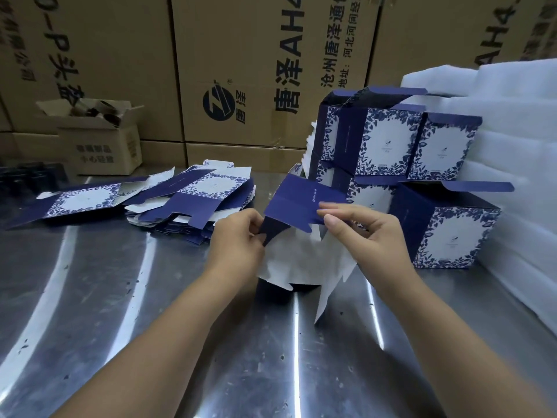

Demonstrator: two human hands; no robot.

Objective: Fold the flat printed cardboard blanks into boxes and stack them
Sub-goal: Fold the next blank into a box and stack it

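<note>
Gripping opposite flaps, both hands (238, 233) hold the blank (301, 206) between them.

brown cartons (120, 64), white foam sheets (518, 140), metal table (150, 342)

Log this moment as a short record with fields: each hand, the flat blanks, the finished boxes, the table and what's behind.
table: shiny metal, scuffed
left hand: pinches a blue flap of the half-folded blank
right hand: pinches the same blank's blue panel from the right
flat blanks: loose pile on the table, left of the hands
finished boxes: stacked right of the hands, top flaps open
behind: brown cartons; white foam sheets at right
</note>
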